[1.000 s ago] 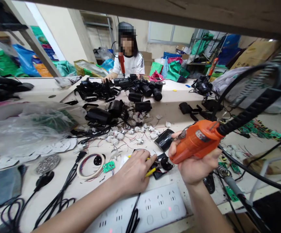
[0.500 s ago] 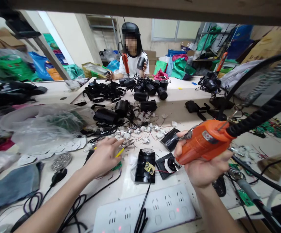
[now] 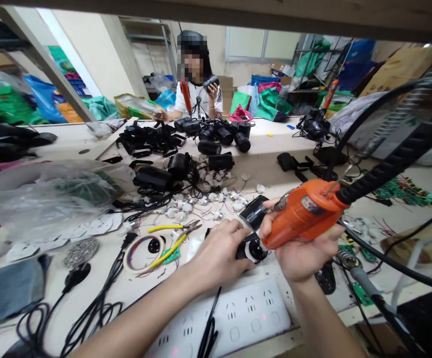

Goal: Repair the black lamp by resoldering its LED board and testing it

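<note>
An orange power screwdriver (image 3: 301,211) hangs from a coiled spring and black cable, and my right hand (image 3: 309,253) is wrapped round it, its tip end pointing down-left. My left hand (image 3: 223,248) lies over the black housing, its fingers closed around the part with the round white-rimmed piece (image 3: 255,248). Behind them lies another black housing piece (image 3: 254,211). Yellow-handled pliers (image 3: 169,243) rest by a tape roll (image 3: 128,261) and a small green circuit board (image 3: 171,254), left of my left hand.
In front lies a white power strip (image 3: 246,318). Small white motor parts (image 3: 186,204) and black cylindrical housings (image 3: 221,134) cover the middle. Plastic bags (image 3: 52,194) lie at left. Across the bench sits a person (image 3: 195,94) holding a black housing.
My left hand has left the pliers and moved right onto the black housing parts. The pliers now lie on the bench. My right hand still holds the screwdriver; the view has shifted slightly.
</note>
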A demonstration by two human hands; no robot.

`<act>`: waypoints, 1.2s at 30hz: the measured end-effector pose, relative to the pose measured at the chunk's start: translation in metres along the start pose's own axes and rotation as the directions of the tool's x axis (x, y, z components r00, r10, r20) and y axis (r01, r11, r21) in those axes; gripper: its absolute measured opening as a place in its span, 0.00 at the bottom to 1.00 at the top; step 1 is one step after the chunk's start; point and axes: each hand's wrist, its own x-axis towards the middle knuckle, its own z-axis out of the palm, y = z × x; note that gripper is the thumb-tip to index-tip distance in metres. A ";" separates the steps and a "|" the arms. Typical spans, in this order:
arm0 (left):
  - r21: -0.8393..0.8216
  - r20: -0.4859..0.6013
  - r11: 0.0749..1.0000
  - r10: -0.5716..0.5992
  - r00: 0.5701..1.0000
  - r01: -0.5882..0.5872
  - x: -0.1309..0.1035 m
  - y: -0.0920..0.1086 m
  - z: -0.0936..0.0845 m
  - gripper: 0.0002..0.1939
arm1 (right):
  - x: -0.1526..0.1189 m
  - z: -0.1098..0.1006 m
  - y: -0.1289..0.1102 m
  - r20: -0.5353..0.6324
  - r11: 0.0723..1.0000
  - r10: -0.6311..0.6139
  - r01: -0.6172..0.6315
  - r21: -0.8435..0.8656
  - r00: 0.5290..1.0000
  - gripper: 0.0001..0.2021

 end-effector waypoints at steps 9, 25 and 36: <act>-0.200 0.015 0.980 -0.009 1.000 0.012 0.019 0.005 0.032 0.14 | -0.001 -0.001 -0.002 0.088 1.000 -0.031 0.031 0.002 0.996 0.28; -0.277 0.003 0.959 -0.062 0.998 0.061 0.017 0.005 0.020 0.18 | -0.002 0.003 -0.024 -0.034 0.997 0.053 -0.051 0.056 0.998 0.29; -0.133 -0.089 0.943 -0.318 0.944 0.306 -0.074 -0.057 -0.044 0.21 | -0.010 -0.022 -0.024 -0.131 0.988 -0.107 0.092 -0.121 0.986 0.29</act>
